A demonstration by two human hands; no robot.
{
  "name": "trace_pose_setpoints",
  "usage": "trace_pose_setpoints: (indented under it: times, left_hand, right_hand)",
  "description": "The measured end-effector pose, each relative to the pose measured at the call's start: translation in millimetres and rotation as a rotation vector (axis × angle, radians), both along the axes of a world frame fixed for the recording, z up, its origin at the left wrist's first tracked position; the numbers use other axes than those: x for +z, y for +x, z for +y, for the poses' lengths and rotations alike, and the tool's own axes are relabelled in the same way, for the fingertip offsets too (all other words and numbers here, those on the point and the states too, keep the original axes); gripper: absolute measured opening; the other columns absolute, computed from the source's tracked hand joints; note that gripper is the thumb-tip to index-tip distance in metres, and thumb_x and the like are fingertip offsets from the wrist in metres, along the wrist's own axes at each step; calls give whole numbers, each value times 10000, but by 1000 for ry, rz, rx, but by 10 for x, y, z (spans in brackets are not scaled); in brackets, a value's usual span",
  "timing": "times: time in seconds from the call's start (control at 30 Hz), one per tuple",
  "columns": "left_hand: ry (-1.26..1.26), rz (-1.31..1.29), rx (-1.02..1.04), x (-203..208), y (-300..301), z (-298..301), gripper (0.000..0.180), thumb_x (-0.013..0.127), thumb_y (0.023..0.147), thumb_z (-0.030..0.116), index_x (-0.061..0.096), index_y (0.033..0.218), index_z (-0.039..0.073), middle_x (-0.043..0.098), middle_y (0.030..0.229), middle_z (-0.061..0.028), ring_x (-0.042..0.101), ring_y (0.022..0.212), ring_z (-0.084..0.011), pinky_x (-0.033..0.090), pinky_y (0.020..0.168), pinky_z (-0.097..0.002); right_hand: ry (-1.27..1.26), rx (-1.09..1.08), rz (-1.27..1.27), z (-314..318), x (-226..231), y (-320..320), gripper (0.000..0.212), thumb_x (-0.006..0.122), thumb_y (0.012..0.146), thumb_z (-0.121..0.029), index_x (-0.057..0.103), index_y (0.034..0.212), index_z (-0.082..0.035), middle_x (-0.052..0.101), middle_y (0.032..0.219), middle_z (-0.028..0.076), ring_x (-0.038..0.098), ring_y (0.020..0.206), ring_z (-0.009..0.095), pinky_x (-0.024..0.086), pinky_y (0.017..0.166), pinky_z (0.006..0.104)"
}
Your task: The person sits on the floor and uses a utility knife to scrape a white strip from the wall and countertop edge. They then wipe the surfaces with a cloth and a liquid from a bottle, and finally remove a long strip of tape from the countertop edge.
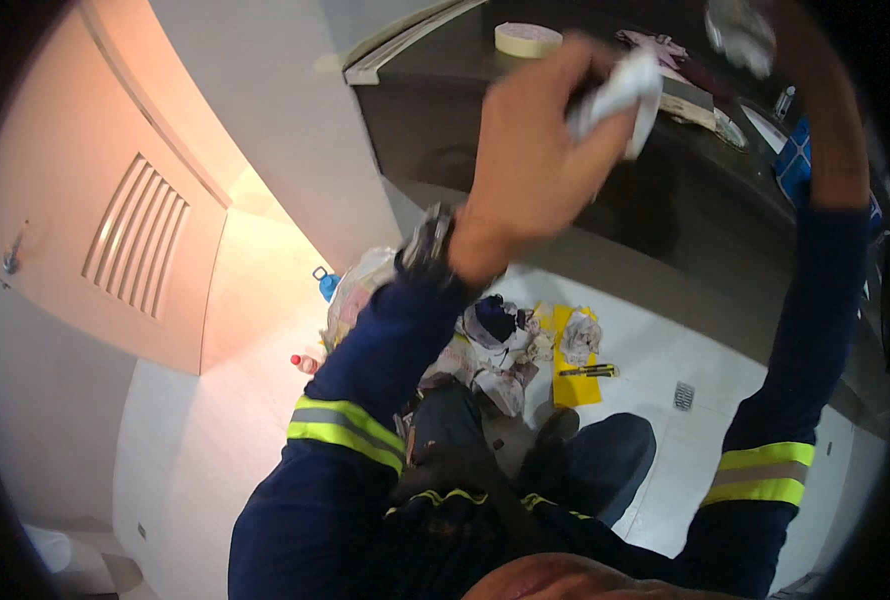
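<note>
My left hand is raised in front of the dark counter, its fingers closed round a white crumpled cloth or paper wad. Motion blurs both the hand and the wad. High at the right edge, my right hand is dim and partly cut off by the rim. A shiny, whitish crumpled thing shows at its fingers and appears to be in its grip; its kind is unclear. Beyond the left hand, a cream roll of tape lies on the counter.
A pinkish cloth and a blue package are on the counter. Around my legs on the floor are crumpled wrappings, a yellow sheet and a utility knife. A louvred door stands at the left.
</note>
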State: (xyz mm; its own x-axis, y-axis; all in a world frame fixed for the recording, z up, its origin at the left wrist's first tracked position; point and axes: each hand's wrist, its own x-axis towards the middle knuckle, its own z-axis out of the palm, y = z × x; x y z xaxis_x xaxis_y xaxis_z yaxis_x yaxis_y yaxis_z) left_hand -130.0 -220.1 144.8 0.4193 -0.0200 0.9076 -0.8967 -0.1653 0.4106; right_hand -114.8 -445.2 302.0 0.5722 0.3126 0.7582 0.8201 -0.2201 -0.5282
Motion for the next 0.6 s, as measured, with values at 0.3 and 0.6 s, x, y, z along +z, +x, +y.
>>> trace_pose_setpoints:
  times: [0.3,0.6]
  left_hand:
    - [-718,1186,-801,-2052,-664,529,339,565,993,47,581,1330,20,713,1154,-119,706,1031,-216,573,920,-351]
    - [-847,1301,-776,-1898,-921,600,353,557,984,23,567,1337,10,703,1216,-131,716,1043,-221,569,942,-357]
  right_hand:
    - [-611,-211,501,582,-1932,-973,731,820,768,-409,568,1369,-77,690,1219,175,675,1097,338,518,964,430]
    - [-853,-419,305,634,-2522,-853,662,848,771,-317,601,1347,-104,678,1287,165,666,1142,368,517,992,461]
